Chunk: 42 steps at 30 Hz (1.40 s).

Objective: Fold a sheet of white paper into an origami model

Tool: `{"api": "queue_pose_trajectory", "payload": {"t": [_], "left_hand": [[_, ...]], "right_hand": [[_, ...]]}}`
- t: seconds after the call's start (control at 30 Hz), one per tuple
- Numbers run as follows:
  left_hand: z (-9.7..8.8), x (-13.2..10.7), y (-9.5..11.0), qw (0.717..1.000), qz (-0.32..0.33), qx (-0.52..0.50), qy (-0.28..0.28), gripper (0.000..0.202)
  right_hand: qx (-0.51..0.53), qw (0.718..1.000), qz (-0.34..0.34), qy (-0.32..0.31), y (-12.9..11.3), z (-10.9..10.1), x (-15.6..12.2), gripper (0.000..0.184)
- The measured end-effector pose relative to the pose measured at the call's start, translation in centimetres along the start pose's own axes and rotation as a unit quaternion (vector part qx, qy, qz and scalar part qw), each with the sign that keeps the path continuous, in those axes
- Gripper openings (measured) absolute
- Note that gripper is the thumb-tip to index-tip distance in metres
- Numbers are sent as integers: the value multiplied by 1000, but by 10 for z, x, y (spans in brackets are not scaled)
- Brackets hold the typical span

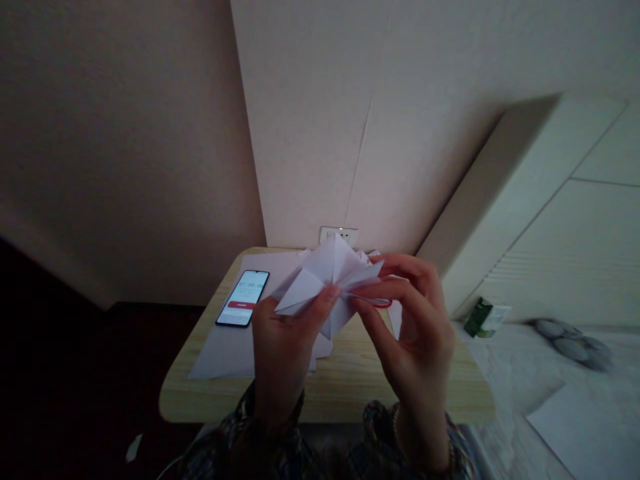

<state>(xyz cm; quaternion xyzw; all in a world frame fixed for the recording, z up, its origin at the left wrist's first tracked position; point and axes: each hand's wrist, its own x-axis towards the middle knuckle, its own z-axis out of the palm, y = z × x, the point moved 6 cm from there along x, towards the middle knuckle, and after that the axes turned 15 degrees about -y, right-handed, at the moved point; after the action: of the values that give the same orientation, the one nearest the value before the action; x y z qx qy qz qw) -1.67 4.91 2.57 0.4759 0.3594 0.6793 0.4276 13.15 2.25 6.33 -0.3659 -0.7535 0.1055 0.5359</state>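
A folded white paper (333, 267) with several pointed flaps is held up above the table, its creases meeting near the middle. My left hand (290, 333) grips it from the left and below, the thumb pressed on its centre. On the right side, my right hand (410, 310) pinches one of the flaps between thumb and fingers. Part of a red object (384, 304) shows behind the right fingers; I cannot make out what it is. The paper and hands hide the tabletop behind them.
On the small wooden table (345, 393) lie white sheets (225, 353) and a phone (243, 299) with a lit timer screen. A wall socket (350, 233) is behind. To the right, a bed surface (520, 373) holds a green and white box (483, 319), a grey item (570, 341) and paper (590, 427).
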Motion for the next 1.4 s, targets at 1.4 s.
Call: {"api": "queue_pose_trajectory", "payload": {"t": [1.4], "left_hand": [[2, -2, -8, 983, -136, -117, -30, 25]], "right_hand": [[19, 988, -150, -27, 8, -2, -4, 42]]}}
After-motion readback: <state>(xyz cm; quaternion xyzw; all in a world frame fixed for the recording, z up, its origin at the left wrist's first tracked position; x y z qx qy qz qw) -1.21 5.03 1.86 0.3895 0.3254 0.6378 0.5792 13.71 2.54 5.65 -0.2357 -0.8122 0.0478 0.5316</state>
